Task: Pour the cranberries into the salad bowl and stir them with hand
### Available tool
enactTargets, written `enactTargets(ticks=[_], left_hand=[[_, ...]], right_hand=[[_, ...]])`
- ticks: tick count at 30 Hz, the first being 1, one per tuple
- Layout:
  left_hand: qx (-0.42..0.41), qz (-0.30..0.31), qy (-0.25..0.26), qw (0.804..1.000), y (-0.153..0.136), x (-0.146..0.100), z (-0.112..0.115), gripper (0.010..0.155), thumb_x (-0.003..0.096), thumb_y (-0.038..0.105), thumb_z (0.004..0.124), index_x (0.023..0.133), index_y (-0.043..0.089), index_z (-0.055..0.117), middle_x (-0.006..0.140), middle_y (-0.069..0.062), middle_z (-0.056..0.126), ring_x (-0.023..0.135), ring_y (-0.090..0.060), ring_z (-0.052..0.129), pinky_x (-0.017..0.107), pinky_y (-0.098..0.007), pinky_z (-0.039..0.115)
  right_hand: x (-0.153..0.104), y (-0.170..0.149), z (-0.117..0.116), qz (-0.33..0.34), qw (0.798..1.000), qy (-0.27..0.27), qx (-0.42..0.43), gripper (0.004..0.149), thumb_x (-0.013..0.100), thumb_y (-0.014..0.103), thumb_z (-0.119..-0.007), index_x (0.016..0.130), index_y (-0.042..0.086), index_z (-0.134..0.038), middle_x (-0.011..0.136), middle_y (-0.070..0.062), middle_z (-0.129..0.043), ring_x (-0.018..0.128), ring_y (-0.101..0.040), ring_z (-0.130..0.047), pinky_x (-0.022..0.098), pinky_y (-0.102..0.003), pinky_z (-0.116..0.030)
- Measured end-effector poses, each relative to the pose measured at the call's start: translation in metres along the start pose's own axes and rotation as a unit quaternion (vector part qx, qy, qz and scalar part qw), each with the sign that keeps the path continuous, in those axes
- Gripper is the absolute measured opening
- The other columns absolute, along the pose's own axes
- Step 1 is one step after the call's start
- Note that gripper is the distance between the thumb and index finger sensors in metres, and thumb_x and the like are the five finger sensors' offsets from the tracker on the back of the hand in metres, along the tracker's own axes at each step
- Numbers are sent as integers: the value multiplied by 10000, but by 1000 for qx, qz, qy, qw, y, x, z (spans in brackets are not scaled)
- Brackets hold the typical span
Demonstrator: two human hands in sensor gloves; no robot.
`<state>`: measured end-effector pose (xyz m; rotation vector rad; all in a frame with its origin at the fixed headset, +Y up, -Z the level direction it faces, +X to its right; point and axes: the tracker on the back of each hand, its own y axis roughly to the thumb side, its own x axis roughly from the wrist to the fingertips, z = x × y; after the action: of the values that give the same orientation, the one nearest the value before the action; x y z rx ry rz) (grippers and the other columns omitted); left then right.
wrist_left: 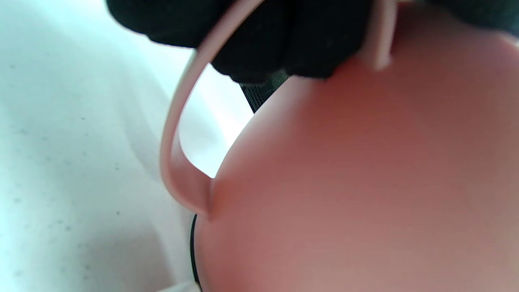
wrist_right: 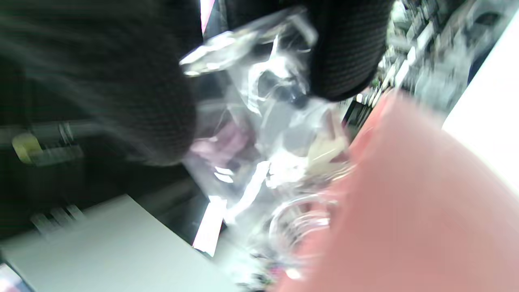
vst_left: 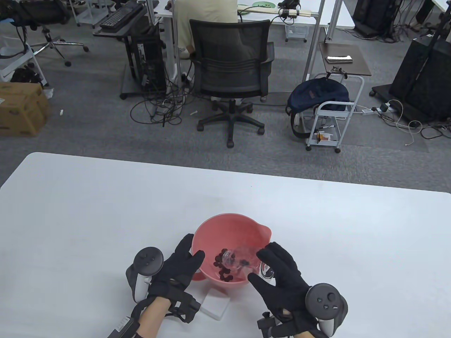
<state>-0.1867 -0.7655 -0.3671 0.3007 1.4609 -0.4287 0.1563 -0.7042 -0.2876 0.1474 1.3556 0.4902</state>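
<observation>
Several dark cranberries [vst_left: 222,268] tumble from clear jar [vst_left: 243,258] into pink bowl [vst_left: 225,232].

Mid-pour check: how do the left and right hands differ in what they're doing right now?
The left hand grips the pink bowl at its near-left rim; the right hand holds a clear container tipped over the bowl, cranberries lying inside. Left steadies, right pours. Both wear black gloves with trackers.

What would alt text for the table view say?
A gloved right hand tips a clear container of cranberries into a pink bowl on a white table, while the left hand steadies the bowl's rim.
</observation>
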Motion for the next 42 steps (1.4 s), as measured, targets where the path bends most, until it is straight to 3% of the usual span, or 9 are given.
enactTargets(ticks=[3, 5, 8, 10, 20, 23, 33, 38, 42], left_hand=[[-1, 0, -1, 1000, 0, 0, 0, 775, 490, 739, 810, 1109, 383, 509, 532, 135, 923, 536, -127, 947, 339, -299, 862], [0, 0, -1, 1000, 0, 0, 0, 775, 490, 739, 810, 1109, 384, 509, 532, 136, 923, 536, -127, 947, 338, -299, 862], [-1, 0, -2, 1000, 0, 0, 0, 776, 489, 739, 811, 1110, 384, 508, 532, 135, 923, 536, -127, 948, 340, -300, 862], [-1, 0, -2, 1000, 0, 0, 0, 775, 489, 740, 809, 1109, 385, 509, 532, 136, 923, 535, -127, 948, 339, -299, 861], [0, 0, -2, 1000, 0, 0, 0, 774, 491, 740, 808, 1110, 385, 508, 532, 136, 923, 536, -127, 948, 340, -299, 862], [0, 0, -2, 1000, 0, 0, 0, 774, 491, 739, 809, 1110, 385, 508, 532, 135, 924, 537, -128, 948, 341, -299, 862], [0, 0, -1, 1000, 0, 0, 0, 772, 491, 740, 808, 1109, 387, 508, 531, 137, 923, 536, -125, 948, 341, -298, 862], [0, 0, -2, 1000, 0, 0, 0, 773, 491, 739, 809, 1109, 385, 509, 532, 136, 923, 536, -126, 948, 340, -299, 862], [1, 0, -1, 1000, 0, 0, 0, 773, 489, 741, 807, 1108, 387, 510, 531, 136, 924, 536, -125, 948, 339, -298, 862]], right_hand=[[5, 4, 3, 30, 989, 18, -140, 628, 332, 457, -1063, 890, 459, -773, 1061, 0, -692, 889, -320, -760, 550, -400, -876], [-1, 5, 0, 22, 999, 4, -44, 630, 348, 402, -1076, 903, 425, -779, 1077, -31, -665, 905, -356, -722, 563, -442, -842], [2, 9, 0, 36, 989, 21, -140, 621, 333, 460, -1065, 886, 456, -781, 1058, -2, -692, 883, -321, -755, 535, -394, -880], [-1, 8, -3, 25, 998, 0, -58, 626, 342, 430, -1071, 898, 429, -783, 1068, -24, -675, 888, -344, -733, 539, -418, -859], [-2, 15, -7, 76, 995, -11, -59, 625, 344, 382, -1072, 890, 448, -773, 1086, -5, -639, 940, -327, -702, 573, -437, -857], [-3, 12, -8, 52, 990, 11, -134, 624, 348, 446, -1068, 897, 428, -772, 1059, -47, -663, 885, -337, -726, 507, -417, -881], [-1, 6, -4, 14, 996, -6, -84, 686, 372, 458, -1042, 959, 438, -688, 1071, -95, -589, 887, -361, -690, 517, -438, -878], [1, -2, 1, -52, 998, -21, -38, 946, 347, 362, -1102, 1048, 277, -473, 1030, -125, -496, 889, -391, -630, 544, -469, -892], [3, -9, 8, -98, 994, -35, -20, 945, 318, 260, -1125, 1027, 241, -501, 987, -100, -490, 903, -389, -578, 612, -506, -830]])
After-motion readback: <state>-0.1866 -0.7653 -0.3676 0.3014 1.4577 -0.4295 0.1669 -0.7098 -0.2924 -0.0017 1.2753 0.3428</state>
